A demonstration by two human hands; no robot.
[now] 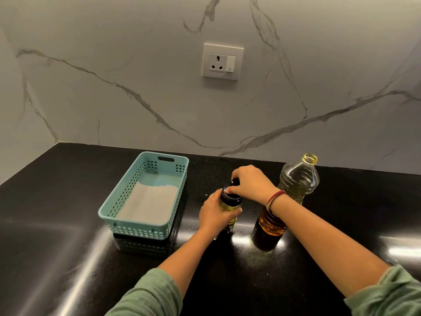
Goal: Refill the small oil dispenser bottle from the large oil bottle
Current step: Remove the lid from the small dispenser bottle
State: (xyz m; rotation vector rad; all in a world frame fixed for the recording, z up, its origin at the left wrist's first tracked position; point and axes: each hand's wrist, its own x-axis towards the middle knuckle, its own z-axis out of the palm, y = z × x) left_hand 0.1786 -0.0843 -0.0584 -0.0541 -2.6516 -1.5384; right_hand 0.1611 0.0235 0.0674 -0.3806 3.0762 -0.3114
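Centre frame, left grip clasping dispenser body, right grip curled round its cap, uncapped large bottle at right, basket at left

Two bottles, seemingly — one basket.

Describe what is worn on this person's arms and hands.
Loose sage-green fabric: left sleeve and right sleeve both end near the elbows. Thin red and pale bangles circle the right wrist. The left hand and right hand are bare, with no gloves or visible rings.
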